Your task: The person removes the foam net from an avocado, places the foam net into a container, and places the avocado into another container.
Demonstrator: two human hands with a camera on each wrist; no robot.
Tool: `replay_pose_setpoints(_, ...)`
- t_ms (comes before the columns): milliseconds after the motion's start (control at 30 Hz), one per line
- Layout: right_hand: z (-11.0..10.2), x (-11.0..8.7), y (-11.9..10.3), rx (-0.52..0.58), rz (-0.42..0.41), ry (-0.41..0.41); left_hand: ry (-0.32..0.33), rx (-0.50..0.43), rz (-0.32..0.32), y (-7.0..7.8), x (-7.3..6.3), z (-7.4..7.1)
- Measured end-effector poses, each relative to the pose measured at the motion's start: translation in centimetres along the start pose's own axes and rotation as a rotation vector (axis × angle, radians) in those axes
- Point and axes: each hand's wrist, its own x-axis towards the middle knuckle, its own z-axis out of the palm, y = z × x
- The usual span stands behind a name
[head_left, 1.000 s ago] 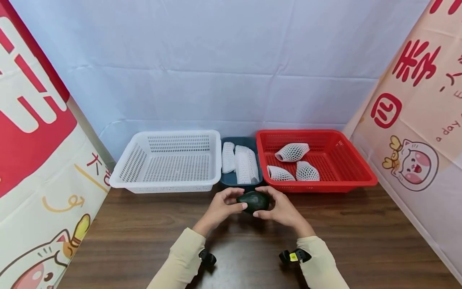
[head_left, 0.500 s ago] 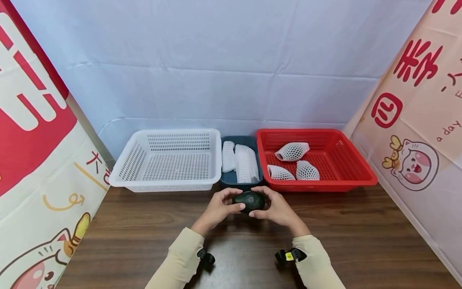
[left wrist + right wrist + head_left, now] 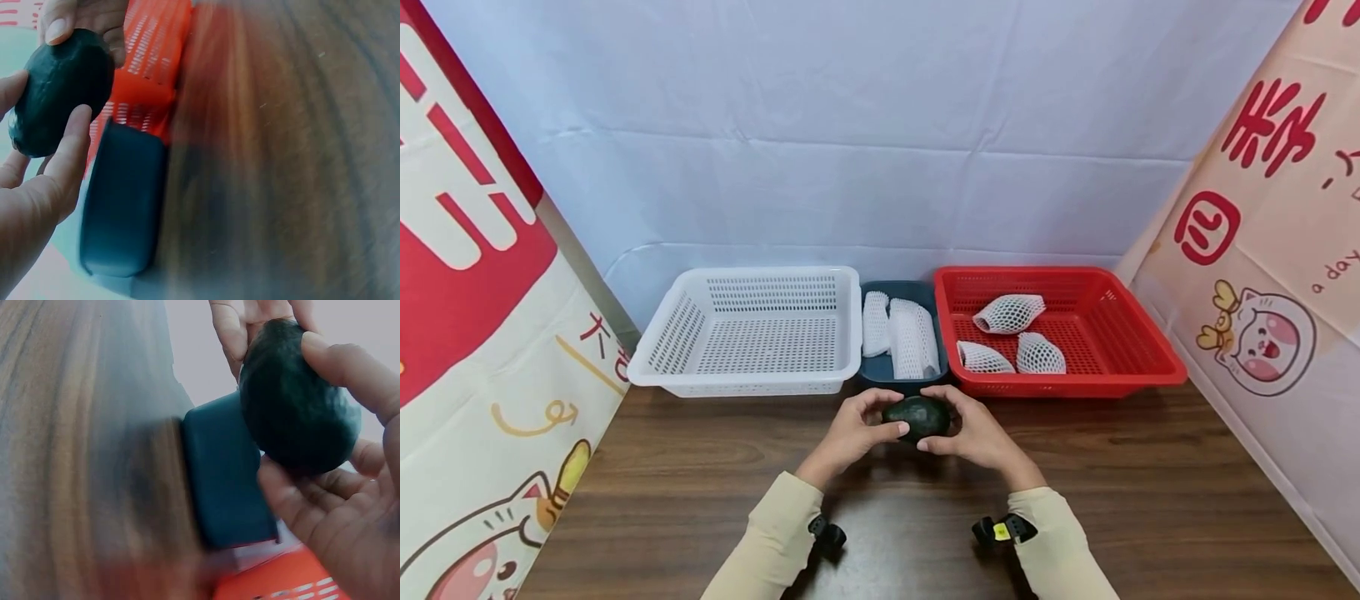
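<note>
Between my left hand [image 3: 859, 429] and my right hand [image 3: 976, 429], just on the near side of a dark blue bin [image 3: 880, 387], lies the dark green avocado [image 3: 917, 417]. Both my hands are gripping it, the left at one end and the right at the other — thumbs on the side toward me, fingers curled round the far side. Neither hand is nearer to it, since both touch it.

Its long axis runs crosswise, from my left to my right, roughly in line with the front wall of the bin. From the wrist views I judge that it is held up off the desk [image 3: 700, 500], with the bin beyond it. Which end is narrower I cannot say for sure.

What I think counts most from here is the angle: the white foam net sleeves [image 3: 906, 342] in the bin lie lengthwise, pointing away from me, while the avocado sits across that direction — straight ahead of it, but turned about a quarter. They overlap, so their number is hard to tell.

On my left side the white basket [image 3: 737, 387] stands beside the bin. On my right is the red basket [image 3: 1112, 385], with three netted bundles [image 3: 1009, 314] in it, what they contain hidden by the mesh.
</note>
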Motion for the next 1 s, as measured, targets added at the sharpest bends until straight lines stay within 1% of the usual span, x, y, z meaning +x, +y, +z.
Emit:
replay_pose_setpoints(133,-0.4,0.0,-1.0,-0.133,-0.035,-0.017,0.052,0.166,0.052,1.1,-0.3,-0.5)
replay_pose_setpoints(267,-0.5,0.1,-2.2,-0.26,-0.018,-0.043,0.09,0.272,0.067,2.1,-0.7,-1.2)
replay_pose_setpoints(367,-0.4,0.4,-2.8,-0.329,0.007,-0.077,0.118,0.297,0.064,2.7,-1.1,-1.6)
replay_pose_setpoints(567,-0.5,0.9,-3.5,-0.431,0.033,-0.091,0.166,0.279,0.078,3.2,-1.6,-2.3)
replay_pose_setpoints(667,-0.7,1.2,-3.9,-0.471,0.052,-0.097,0.202,0.286,0.113,3.3,-1.8,-2.7)
replay_pose_setpoints(800,-0.6,1.5,-4.2,-0.496,0.055,-0.111,0.259,0.329,0.176,3.4,-2.2,-3.3)
replay_pose_setpoints(1000,-0.4,2.1,-4.0,-0.527,0.007,-0.128,0.331,0.405,0.228,3.9,-2.7,-3.9)
